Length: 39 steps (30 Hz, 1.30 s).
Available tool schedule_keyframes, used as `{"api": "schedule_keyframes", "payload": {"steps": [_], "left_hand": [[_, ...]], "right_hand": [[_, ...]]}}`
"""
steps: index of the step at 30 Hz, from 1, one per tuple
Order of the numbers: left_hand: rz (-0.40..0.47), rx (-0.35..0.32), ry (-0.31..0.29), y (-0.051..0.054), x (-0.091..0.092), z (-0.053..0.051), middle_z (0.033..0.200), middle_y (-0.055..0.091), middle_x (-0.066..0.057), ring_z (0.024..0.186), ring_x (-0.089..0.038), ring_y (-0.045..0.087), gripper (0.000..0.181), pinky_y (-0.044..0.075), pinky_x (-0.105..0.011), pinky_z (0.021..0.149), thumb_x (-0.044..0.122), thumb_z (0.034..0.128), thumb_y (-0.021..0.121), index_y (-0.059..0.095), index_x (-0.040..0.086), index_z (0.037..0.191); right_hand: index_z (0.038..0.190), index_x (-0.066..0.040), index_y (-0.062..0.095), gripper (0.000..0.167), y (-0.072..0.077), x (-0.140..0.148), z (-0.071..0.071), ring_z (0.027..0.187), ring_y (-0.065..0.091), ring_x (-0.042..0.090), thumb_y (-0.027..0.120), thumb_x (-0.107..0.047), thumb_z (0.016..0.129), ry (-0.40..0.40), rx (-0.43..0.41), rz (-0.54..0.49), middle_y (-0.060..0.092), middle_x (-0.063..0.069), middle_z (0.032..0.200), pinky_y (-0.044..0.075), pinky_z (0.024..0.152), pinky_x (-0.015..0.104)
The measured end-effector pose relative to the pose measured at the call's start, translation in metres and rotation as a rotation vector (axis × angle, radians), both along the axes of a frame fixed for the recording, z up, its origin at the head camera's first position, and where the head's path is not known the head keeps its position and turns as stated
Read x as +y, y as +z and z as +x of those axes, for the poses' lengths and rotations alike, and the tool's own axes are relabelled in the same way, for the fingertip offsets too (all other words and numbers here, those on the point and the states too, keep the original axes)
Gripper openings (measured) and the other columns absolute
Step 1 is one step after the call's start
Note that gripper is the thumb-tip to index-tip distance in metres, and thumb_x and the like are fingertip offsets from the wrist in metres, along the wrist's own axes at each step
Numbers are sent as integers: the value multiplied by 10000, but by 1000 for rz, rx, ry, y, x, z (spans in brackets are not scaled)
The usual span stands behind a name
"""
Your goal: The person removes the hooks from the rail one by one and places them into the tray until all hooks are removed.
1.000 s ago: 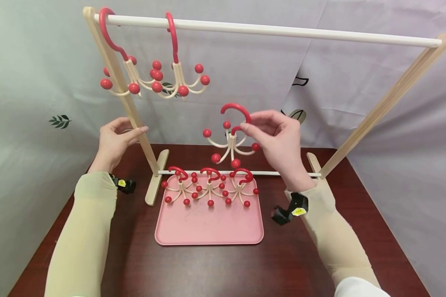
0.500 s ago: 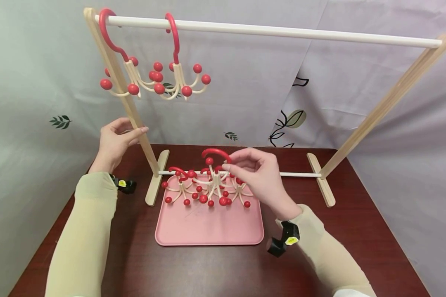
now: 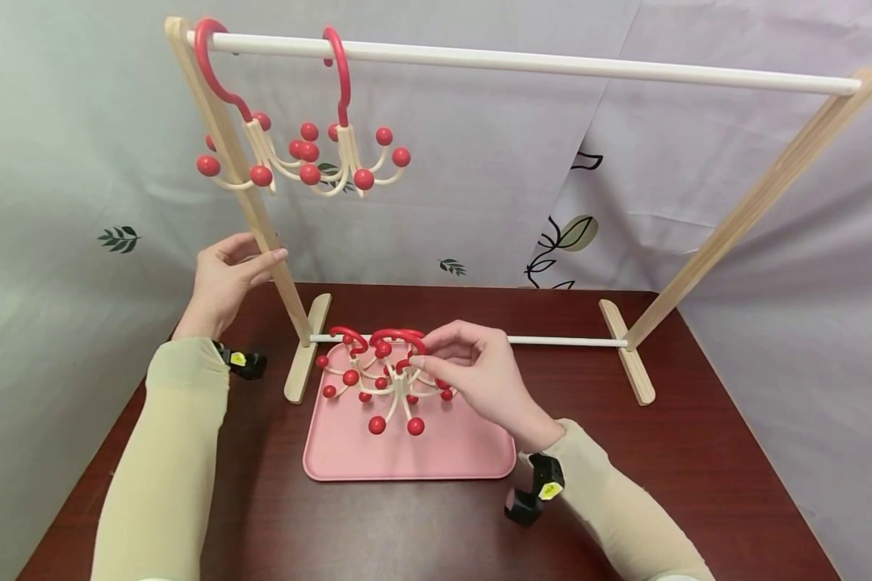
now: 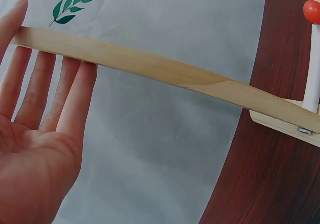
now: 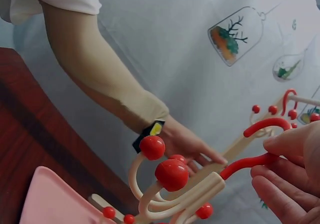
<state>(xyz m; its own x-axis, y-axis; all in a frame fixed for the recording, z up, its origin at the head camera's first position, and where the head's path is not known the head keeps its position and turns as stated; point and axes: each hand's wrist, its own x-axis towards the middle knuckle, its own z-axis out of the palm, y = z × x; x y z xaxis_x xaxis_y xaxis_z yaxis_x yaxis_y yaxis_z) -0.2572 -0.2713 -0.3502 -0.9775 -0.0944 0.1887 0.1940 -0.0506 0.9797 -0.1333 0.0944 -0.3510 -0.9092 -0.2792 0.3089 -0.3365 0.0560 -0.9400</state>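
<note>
My right hand (image 3: 483, 375) pinches the red hook of a cream multi-arm hanger (image 3: 400, 387) with red balls, held over the pink tray (image 3: 407, 460). In the right wrist view thumb and fingers (image 5: 290, 169) grip that red hook (image 5: 250, 161). Behind it, partly hidden, similar hangers (image 3: 354, 367) stand on the tray. My left hand (image 3: 221, 282) holds the rack's left wooden post (image 3: 279, 274); in the left wrist view the thumb and fingers (image 4: 50, 94) lie on either side of the post (image 4: 150, 67). Two hangers (image 3: 347, 153) hang by their hooks at the top bar's left end.
The rack's white top bar (image 3: 552, 60) spans to the right post (image 3: 748, 210). Its lower bar (image 3: 567, 341) runs behind the tray, between two wooden feet (image 3: 628, 355). A patterned cloth (image 3: 480, 161) hangs behind the dark red table (image 3: 378, 532).
My right hand has carried the hanger down and to the left, from beneath the top bar to over the tray. My left hand stays on the post.
</note>
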Motion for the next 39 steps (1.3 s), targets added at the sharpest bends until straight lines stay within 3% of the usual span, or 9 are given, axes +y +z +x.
{"api": "schedule_keyframes", "payload": {"steps": [5,13,18,25,32,39], "left_hand": [[2,-3,-11,0,0,2,1045,730,-21,962,-146,703,476,573,-211,788,111,845,856,681,6,1274],[0,-5,-8,-1,-1,1,1039,730,-21,957,-148,704,463,573,-208,785,111,841,860,692,20,1262],[-11,-10,-4,-2,-1,-1,1043,730,-18,961,-149,703,416,572,-206,785,119,832,867,730,86,1223],[-20,-11,3,-1,0,-1,1043,726,-18,967,-149,700,421,569,-198,785,136,828,873,729,85,1221],[-7,-4,1,0,1,1,1042,728,-25,964,-149,702,412,570,-201,786,132,828,873,732,77,1211],[-3,-3,2,-1,1,1,1047,727,-28,960,-148,704,438,571,-204,786,131,825,875,720,61,1228]], "right_hand": [[1019,-108,765,180,-8,-8,5,718,705,260,846,-104,858,36,-60,22,751,38,895,508,476,281],[1016,-56,756,175,-30,-28,7,819,734,205,828,-44,857,118,-132,35,745,38,921,618,683,373],[1001,-49,746,163,-45,-39,6,818,726,173,828,-55,860,144,-182,57,745,23,915,600,675,309],[985,-64,738,150,-62,-49,5,809,725,159,822,-48,862,169,-207,55,747,22,918,581,638,268],[973,-108,745,149,-69,-56,3,805,729,154,831,-67,858,142,-222,91,750,-35,887,548,601,236],[972,-84,741,133,-78,-62,0,753,716,129,818,-52,868,165,-235,59,760,24,873,532,566,223]]}}
